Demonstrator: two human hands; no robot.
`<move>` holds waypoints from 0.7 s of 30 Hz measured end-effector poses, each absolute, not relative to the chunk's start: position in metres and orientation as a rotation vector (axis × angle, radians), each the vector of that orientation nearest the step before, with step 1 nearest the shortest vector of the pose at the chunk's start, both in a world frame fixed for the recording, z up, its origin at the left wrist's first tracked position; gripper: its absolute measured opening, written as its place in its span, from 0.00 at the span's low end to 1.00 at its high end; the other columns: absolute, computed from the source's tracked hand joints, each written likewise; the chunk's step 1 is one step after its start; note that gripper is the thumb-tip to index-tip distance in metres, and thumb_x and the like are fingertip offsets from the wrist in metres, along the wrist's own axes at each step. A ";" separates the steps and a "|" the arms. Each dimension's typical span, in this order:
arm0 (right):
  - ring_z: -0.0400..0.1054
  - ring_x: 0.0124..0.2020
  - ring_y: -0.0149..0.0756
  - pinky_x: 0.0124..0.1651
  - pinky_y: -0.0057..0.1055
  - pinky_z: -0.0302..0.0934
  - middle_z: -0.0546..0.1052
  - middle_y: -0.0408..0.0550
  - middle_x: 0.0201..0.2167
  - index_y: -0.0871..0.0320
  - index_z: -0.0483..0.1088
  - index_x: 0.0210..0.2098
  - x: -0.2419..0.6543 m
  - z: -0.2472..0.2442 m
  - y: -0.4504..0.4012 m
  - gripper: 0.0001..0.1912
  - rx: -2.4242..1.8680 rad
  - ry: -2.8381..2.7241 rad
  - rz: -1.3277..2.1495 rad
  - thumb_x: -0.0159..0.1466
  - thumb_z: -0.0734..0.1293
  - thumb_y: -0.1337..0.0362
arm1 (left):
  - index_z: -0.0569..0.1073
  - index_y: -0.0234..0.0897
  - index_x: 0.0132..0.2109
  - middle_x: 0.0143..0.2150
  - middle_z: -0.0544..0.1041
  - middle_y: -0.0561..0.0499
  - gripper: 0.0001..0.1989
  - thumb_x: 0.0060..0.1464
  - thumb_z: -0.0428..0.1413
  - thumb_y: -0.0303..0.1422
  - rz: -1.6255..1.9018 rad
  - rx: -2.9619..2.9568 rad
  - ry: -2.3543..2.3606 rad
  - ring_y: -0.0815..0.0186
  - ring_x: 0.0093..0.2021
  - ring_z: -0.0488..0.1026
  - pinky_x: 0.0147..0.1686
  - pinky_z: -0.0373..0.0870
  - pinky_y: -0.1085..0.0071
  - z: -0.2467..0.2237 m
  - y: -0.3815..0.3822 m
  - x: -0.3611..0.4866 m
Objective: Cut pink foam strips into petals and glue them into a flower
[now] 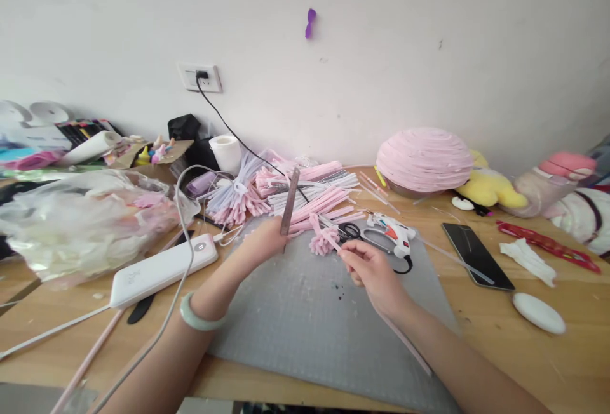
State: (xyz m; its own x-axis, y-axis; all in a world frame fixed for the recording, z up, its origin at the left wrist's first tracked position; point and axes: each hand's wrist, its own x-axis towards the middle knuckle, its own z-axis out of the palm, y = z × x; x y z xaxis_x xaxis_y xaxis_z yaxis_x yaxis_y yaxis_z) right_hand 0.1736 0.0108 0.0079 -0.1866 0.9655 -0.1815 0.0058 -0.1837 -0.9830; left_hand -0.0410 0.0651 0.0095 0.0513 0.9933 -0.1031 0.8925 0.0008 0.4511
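My left hand [269,238] is closed round a narrow metal ruler [290,201], which stands nearly upright over the back of the grey cutting mat [305,312]. Between the pinched fingers of my right hand [369,265] is a long pink strip [408,345], running back under my forearm. A looped pink fuzzy bunch [324,239] lies just beyond my right fingertips. Behind it are black-handled scissors [349,231] and a white glue gun [398,234]. Bundles of pink and white fuzzy stems [309,188] are piled behind the mat.
A white power bank [162,271] with cables and a plastic bag [86,223] lie left. On the right are a pink dome [424,161], a phone [476,255], a white oval object [538,313] and a yellow plush [493,186]. A black cord crosses the back.
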 end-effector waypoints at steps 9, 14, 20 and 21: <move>0.61 0.23 0.29 0.26 0.25 0.55 0.69 0.42 0.22 0.59 0.68 0.28 0.173 0.010 0.004 0.05 -1.283 -1.782 0.924 0.55 0.61 0.66 | 0.69 0.36 0.40 0.41 0.71 0.45 0.10 0.56 0.44 0.32 0.876 2.541 1.368 0.63 0.44 0.67 0.45 0.61 0.67 0.035 0.026 -0.006; 0.62 0.24 0.29 0.27 0.25 0.55 0.69 0.44 0.24 0.60 0.69 0.28 0.174 0.012 0.000 0.06 -1.217 -1.982 0.625 0.55 0.60 0.71 | 0.71 0.37 0.35 0.35 0.74 0.50 0.06 0.52 0.50 0.32 0.658 2.586 1.125 0.64 0.39 0.68 0.42 0.60 0.67 0.037 0.013 0.004; 0.64 0.25 0.30 0.28 0.25 0.57 0.69 0.45 0.27 0.58 0.69 0.30 0.176 0.011 -0.001 0.07 -1.240 -2.167 0.439 0.58 0.60 0.71 | 0.70 0.36 0.32 0.31 0.73 0.51 0.07 0.52 0.47 0.26 0.587 2.648 1.093 0.66 0.35 0.68 0.37 0.57 0.69 0.031 0.015 0.007; 0.65 0.27 0.30 0.29 0.26 0.58 0.70 0.45 0.28 0.58 0.69 0.31 0.177 0.011 0.000 0.07 -1.225 -2.183 0.396 0.58 0.59 0.70 | 0.70 0.36 0.32 0.30 0.73 0.52 0.07 0.52 0.48 0.26 0.601 2.635 1.087 0.66 0.34 0.68 0.37 0.57 0.69 0.031 0.015 0.007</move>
